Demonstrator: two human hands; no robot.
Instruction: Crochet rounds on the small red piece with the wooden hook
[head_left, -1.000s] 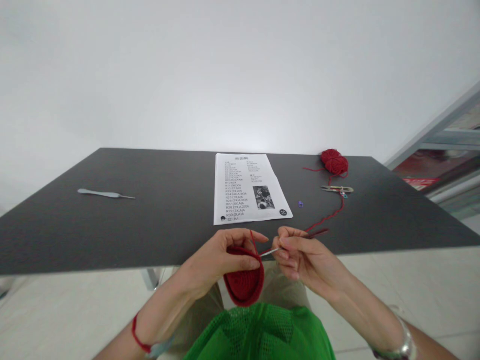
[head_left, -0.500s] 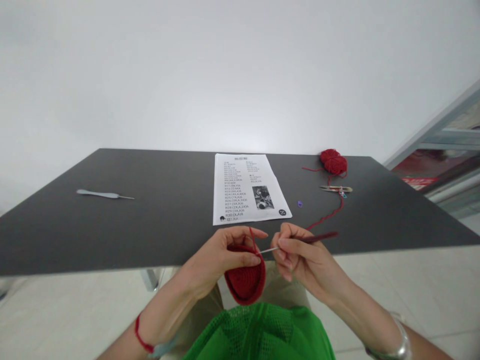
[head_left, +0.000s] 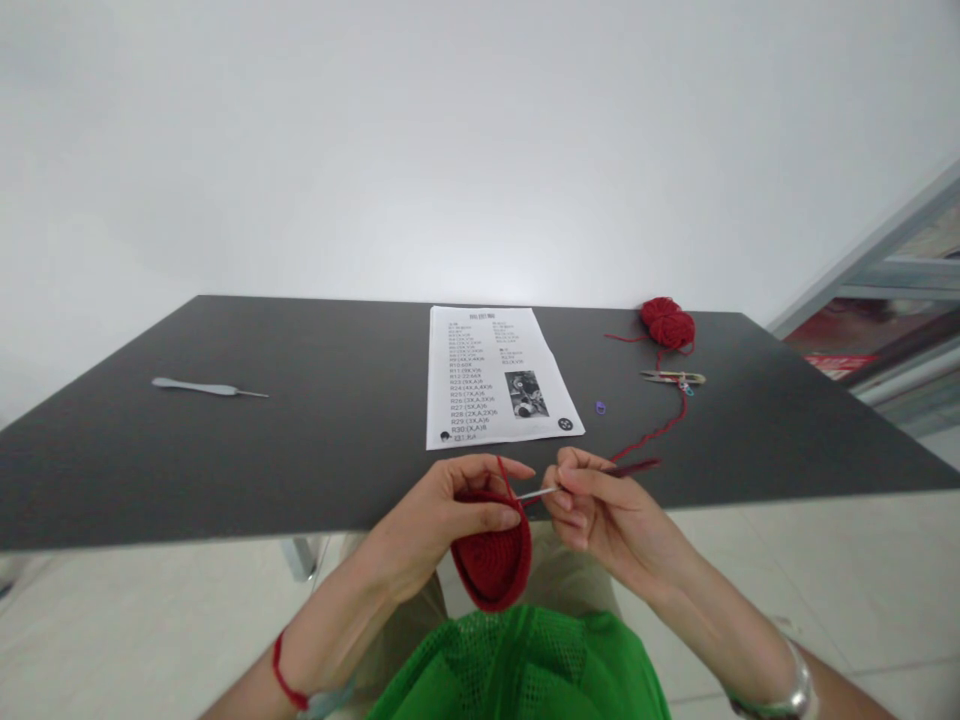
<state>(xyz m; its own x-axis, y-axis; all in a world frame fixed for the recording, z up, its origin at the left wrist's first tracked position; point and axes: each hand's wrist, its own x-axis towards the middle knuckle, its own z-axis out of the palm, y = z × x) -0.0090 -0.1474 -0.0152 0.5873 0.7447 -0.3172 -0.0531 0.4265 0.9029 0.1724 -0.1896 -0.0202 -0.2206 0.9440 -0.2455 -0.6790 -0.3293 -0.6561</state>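
Note:
My left hand [head_left: 435, 520] pinches the rim of a red crocheted cup-shaped piece [head_left: 491, 560] just in front of the dark table's near edge. A red yarn strand runs over its forefinger. My right hand [head_left: 600, 515] grips a crochet hook [head_left: 592, 478] with a dark red handle, its metal tip pointing left into the piece's edge. The yarn [head_left: 652, 435] trails across the table to a red yarn ball [head_left: 667, 323] at the far right.
On the dark table [head_left: 225, 440] lie a printed pattern sheet [head_left: 495, 375], a second grey-handled hook [head_left: 206, 388] at the left, small snips [head_left: 673, 378] and a purple stitch marker [head_left: 600, 407]. Green mesh fabric [head_left: 517, 665] lies on my lap.
The hook handle tipped up and back down slightly as my right hand worked the stitch. The left hand and the red piece stayed nearly in place.

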